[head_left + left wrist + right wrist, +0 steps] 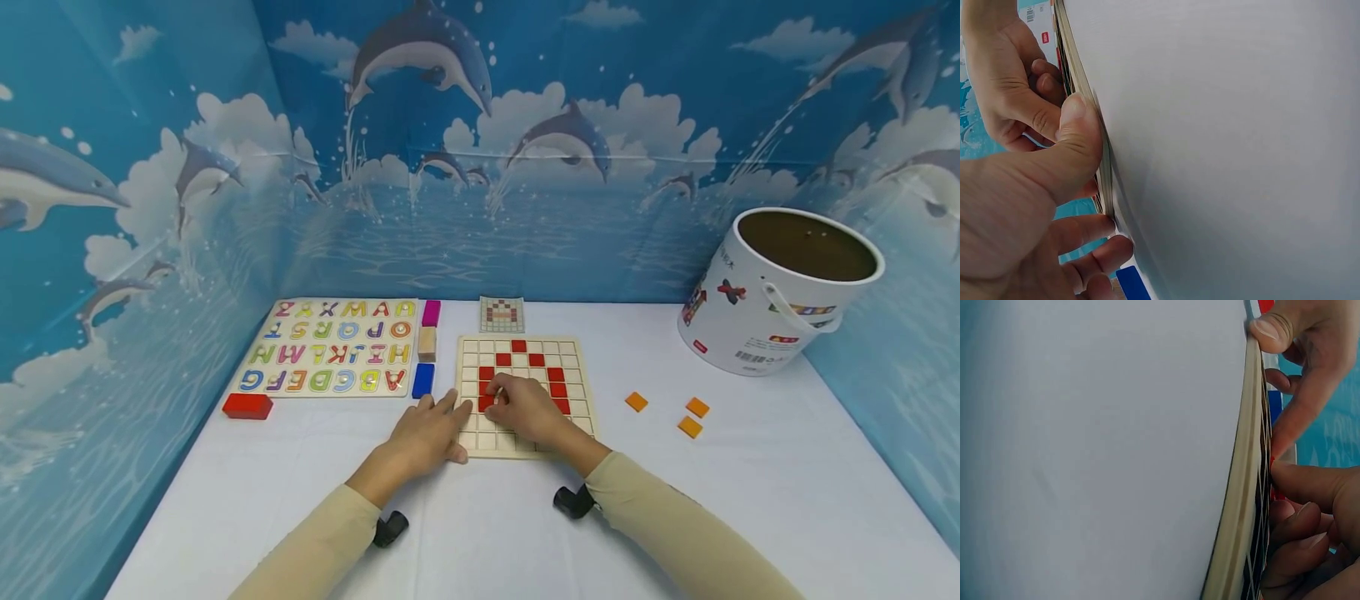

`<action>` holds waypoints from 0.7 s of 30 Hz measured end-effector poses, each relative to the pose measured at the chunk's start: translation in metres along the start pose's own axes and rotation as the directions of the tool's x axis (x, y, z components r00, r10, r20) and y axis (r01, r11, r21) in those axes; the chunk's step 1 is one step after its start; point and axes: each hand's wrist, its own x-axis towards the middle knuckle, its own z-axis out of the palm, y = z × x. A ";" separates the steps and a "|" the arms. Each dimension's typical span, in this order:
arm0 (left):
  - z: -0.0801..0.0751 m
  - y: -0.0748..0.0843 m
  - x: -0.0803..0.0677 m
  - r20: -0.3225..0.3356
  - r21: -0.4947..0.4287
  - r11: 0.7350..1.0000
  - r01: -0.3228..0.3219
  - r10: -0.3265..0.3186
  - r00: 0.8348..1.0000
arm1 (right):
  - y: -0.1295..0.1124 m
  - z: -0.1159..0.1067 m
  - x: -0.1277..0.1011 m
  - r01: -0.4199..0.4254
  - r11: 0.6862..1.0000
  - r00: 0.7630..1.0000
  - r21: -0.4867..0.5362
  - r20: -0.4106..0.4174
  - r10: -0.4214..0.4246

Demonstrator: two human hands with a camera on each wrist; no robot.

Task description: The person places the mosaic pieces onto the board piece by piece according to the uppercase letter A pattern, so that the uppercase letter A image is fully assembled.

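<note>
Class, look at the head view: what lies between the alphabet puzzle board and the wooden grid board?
A column of three blocks: magenta block, plain wooden block and blue block, between the alphabet board and grid board, in the head view.

Dolphin-backdrop [480,125] tabletop recording booth

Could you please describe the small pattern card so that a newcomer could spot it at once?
Start at the wooden grid board mid-table. Just behind its far edge lies the pattern card, flat on the white table. It is the only small printed square there.

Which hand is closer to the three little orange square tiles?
Right. The right hand rests on the wooden grid board, beside the three orange square tiles. The left hand touches the board's far left edge.
</note>
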 end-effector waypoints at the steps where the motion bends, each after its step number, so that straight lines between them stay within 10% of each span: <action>1: 0.000 0.000 0.000 -0.003 0.002 1.000 -0.001 0.001 1.000 | 0.000 -0.002 -0.001 -0.005 1.000 1.000 0.002 -0.005 0.005; 10: -0.003 0.003 -0.001 -0.013 -0.005 1.000 0.013 -0.013 1.000 | 0.058 -0.085 -0.044 -0.052 0.997 0.992 0.063 -0.109 0.059; 21: -0.001 0.001 0.000 -0.004 -0.068 0.997 0.037 -0.037 0.999 | 0.171 -0.186 -0.122 -0.350 0.934 0.925 0.072 -0.135 0.356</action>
